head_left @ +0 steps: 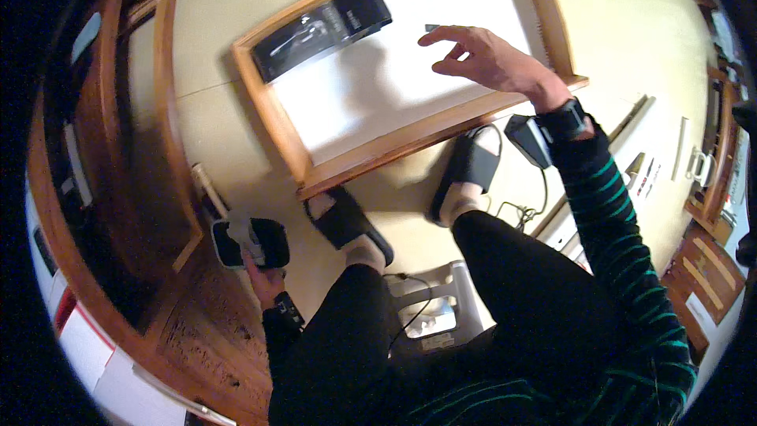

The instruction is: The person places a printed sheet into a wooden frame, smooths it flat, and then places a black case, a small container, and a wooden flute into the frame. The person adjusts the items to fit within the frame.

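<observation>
Over the wooden drawer with its white bottom, my right hand hangs with thumb and forefinger apart, holding nothing I can see. A small dark piece shows beside the forefinger's tip; I cannot tell whether it touches. Along the drawer's left end lies a black box with a picture or clear window on its face. Low at the left, my left hand is closed on the edge of a dark rounded-rectangular thing with a pale rim. Something grey crosses its middle; its kind is unclear.
A pale wooden stick reaches up behind the dark thing. Wooden furniture stands along the left. My feet in black slides flank the drawer's near edge. A dark device with a cord lies right of them. Between my legs is a grey-white frame.
</observation>
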The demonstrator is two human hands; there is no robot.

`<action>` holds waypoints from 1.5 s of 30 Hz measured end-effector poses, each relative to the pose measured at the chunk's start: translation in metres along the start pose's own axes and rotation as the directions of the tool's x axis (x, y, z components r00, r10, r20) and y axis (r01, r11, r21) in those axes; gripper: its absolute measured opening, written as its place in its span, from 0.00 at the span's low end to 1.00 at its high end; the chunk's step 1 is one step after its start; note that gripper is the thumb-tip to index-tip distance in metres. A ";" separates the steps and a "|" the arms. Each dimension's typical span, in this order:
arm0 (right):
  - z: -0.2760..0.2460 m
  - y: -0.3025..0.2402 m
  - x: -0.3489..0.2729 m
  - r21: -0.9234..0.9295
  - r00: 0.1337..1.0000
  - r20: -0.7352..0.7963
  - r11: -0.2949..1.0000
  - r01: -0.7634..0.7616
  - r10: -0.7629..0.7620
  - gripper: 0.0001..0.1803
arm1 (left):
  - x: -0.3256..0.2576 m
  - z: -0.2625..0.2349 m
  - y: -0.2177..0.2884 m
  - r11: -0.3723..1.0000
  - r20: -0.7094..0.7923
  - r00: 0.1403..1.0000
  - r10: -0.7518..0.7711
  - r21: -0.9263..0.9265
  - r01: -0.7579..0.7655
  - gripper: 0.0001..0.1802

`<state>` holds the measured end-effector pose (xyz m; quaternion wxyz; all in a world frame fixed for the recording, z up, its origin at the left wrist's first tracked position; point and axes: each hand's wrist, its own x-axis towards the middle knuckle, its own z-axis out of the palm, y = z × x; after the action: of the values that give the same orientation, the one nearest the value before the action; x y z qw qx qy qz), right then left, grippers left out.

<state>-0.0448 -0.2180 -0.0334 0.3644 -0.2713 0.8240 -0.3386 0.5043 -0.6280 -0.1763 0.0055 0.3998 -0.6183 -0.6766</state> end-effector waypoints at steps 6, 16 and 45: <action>0.081 -0.089 -0.012 0.123 0.730 -0.102 0.720 0.683 -0.676 0.28 | 0.015 0.095 0.178 0.913 -0.227 0.974 -0.011 0.396 0.103 0.30; 0.097 -0.087 -0.006 0.646 0.996 -0.068 0.757 0.094 -0.065 0.56 | 0.096 0.256 0.262 0.990 0.285 0.953 0.101 0.067 -0.125 0.20; 0.068 0.019 -0.008 0.962 0.853 0.002 0.233 -0.145 0.521 0.14 | 0.097 0.242 0.261 0.999 0.353 0.935 -0.017 0.049 0.000 0.20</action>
<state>0.0099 -0.2251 -0.0789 0.3768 0.2366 0.5546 -0.7032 0.1782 -0.5372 -0.0288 -0.1183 0.2744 -0.6237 -0.7223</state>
